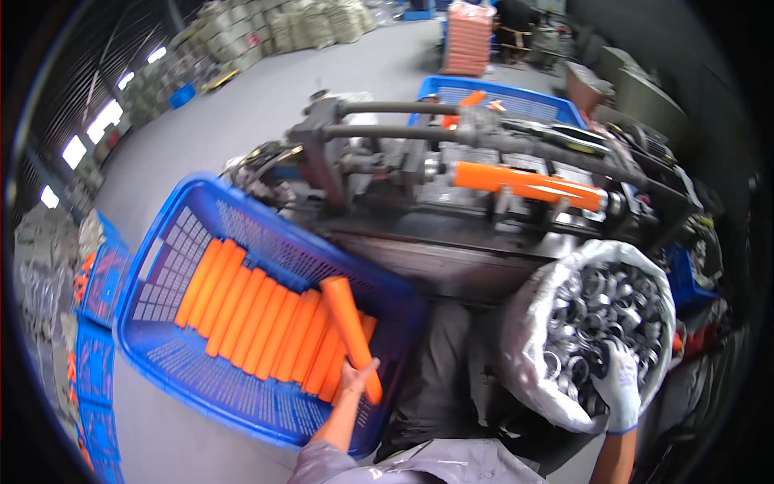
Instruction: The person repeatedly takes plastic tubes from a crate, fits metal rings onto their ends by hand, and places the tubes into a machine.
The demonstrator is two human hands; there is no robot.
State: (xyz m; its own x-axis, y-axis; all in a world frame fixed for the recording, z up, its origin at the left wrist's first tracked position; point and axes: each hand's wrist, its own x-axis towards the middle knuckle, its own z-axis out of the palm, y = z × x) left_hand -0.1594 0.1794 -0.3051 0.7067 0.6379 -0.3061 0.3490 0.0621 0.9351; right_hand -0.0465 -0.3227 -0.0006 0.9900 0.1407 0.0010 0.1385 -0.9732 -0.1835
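Observation:
My bare left hand [357, 377] is closed around the lower part of an orange tube [343, 310], which it holds at a slant over the blue basket [149, 359]. Below it, several more orange tubes [258, 323] lie side by side in that basket. A white glove covers my right hand [619, 379], which reaches into a white sack [528, 339] full of grey metal rings [597, 298]. Its fingertips are down among the rings, and whether they grip one is hidden. Ahead of me, another orange tube [524, 184] is mounted lengthwise in a machine [387, 133] with long horizontal bars.
Behind the machine stands a second blue basket [508, 90] with orange pieces. Blue crates [97, 363] line the far left. Stacked sacks [298, 24] rise at the back, near a pile of orange-pink goods [468, 40]. The machine's metal edge runs between basket and sack.

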